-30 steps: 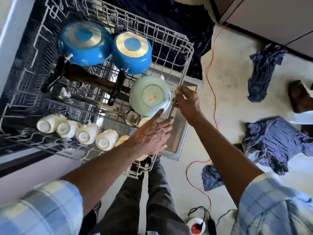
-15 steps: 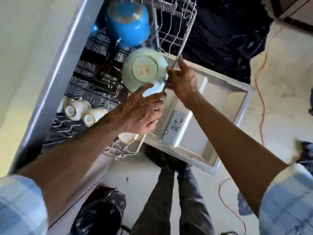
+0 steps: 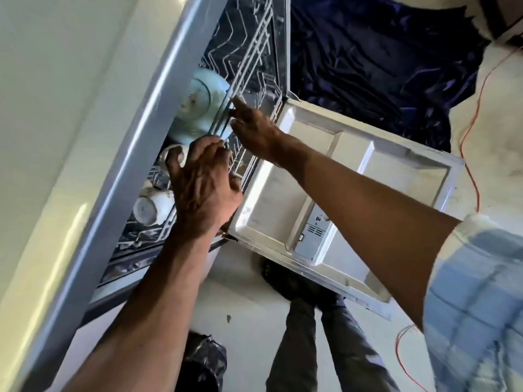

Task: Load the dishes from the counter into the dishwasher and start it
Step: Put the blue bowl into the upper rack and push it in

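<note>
Curling left hand [image 3: 203, 185] fingers onto the front edge of the white wire rack [image 3: 250, 63] — grip unclear; pinching its rail with the right hand [image 3: 252, 127]. Beyond, glossy white cups [image 3: 148, 209] and a round pale-green bowl [image 3: 199, 101], racked inside the dishwasher [image 3: 135, 154].

Both bare forearms reach forward and down, the left grip [image 3: 203, 182] palm-down with fingers loosely bent, the right grip [image 3: 254, 128] just ahead, fingers extended.
</note>
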A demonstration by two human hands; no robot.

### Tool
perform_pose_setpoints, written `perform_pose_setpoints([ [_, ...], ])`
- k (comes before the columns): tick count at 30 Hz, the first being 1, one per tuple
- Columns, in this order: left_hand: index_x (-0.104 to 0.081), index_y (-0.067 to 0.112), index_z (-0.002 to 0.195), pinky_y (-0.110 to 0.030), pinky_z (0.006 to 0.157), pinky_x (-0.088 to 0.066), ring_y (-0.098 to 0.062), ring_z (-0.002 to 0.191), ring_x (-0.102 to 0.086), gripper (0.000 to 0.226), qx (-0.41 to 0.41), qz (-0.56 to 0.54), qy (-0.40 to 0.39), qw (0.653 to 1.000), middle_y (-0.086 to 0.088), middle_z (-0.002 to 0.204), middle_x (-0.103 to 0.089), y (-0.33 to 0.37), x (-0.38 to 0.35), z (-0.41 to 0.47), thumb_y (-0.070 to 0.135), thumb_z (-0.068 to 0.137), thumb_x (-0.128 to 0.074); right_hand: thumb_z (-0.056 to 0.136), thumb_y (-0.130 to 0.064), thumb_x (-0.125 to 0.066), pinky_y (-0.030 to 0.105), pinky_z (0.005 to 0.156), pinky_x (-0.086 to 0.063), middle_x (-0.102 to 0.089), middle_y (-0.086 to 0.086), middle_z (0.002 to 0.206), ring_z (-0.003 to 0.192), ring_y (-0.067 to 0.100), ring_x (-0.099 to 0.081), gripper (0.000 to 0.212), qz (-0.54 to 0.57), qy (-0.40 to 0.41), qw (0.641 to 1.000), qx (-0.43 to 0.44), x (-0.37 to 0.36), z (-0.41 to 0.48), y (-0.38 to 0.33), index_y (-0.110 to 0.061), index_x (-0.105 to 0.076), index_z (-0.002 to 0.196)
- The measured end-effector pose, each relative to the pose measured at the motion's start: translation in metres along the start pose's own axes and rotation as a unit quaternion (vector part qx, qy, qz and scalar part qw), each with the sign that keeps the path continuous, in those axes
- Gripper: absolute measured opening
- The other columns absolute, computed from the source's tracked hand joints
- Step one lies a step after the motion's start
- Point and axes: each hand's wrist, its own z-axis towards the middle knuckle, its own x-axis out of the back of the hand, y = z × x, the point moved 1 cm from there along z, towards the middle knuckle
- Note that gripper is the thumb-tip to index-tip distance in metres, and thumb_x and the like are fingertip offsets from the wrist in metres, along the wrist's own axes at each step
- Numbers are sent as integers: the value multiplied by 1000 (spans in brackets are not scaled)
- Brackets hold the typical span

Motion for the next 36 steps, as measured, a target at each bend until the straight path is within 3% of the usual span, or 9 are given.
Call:
perform_pose_setpoints([
  [6,-64,24,120,-53,113,-22,-14,154,-22,40,65,-26,-25,997,0,157,-47,23,-9,-7,38,84,-67,107,-11,-41,43,102,-52,-54,16,148,119,30,-64,49,-66,10,998,21,9,5,-2,-7,-34,155],
  [10,-61,30,131,-61,123,-14,-23,157,-23,46,118,-72,33,990,-3,165,-36,48,-20,-30,42,87,-61,107,-14,-44,40,78,-61,-67,17,122,94,31,-71,45,-83,54,993,71,17,-22,23,-10,-39,151],
  [13,-59,26,135,-58,117,-30,-26,146,-40,49,121,-145,76,979,-4,154,-47,70,-50,-62,36,88,-59,104,-18,-51,38,86,-58,-64,13,130,100,28,-70,41,-171,46,984,37,19,-41,78,-14,-50,145],
  [17,-53,13,141,-48,109,-45,-29,132,-51,60,208,-331,77,917,-10,141,-55,76,-136,-65,36,86,-60,99,-23,-59,40,101,-52,-51,10,145,117,29,-65,50,-267,-61,961,31,26,-40,153,-22,-48,148],
  [22,-33,6,157,-30,118,-31,-28,144,-41,86,321,-399,57,857,-17,158,-40,51,-220,-12,41,90,-73,99,-24,-61,40,107,-47,-33,14,158,127,33,-57,67,-367,-121,918,94,37,24,190,-19,-30,158],
  [26,-56,16,141,-36,104,-51,-23,128,-62,57,408,-485,46,772,-8,140,-64,28,-259,51,44,92,-70,98,-18,-62,33,115,-34,-28,19,163,144,34,-40,77,-355,-131,920,101,18,95,185,-12,-19,161],
  [30,-76,17,105,-39,88,-52,-32,109,-68,28,432,-369,110,816,-10,114,-75,27,-278,58,34,97,-54,101,-10,-53,39,74,-57,-56,12,122,73,20,-58,53,-159,-142,977,19,-21,130,191,-22,-37,151],
  [33,-74,16,110,-37,86,-48,-33,111,-66,52,428,-355,123,822,-11,115,-75,36,-275,45,54,98,-41,102,-19,-52,25,58,-47,-62,-1,91,67,13,-55,13,-172,-92,978,66,-22,127,204,-24,-54,114],
  [36,-76,16,104,-39,88,-52,-34,109,-67,66,422,-390,94,813,-10,112,-76,58,-270,32,60,96,-27,101,-19,-54,16,53,-38,-55,-12,85,67,4,-54,10,-140,-96,982,78,-3,106,219,-27,-49,104],
])
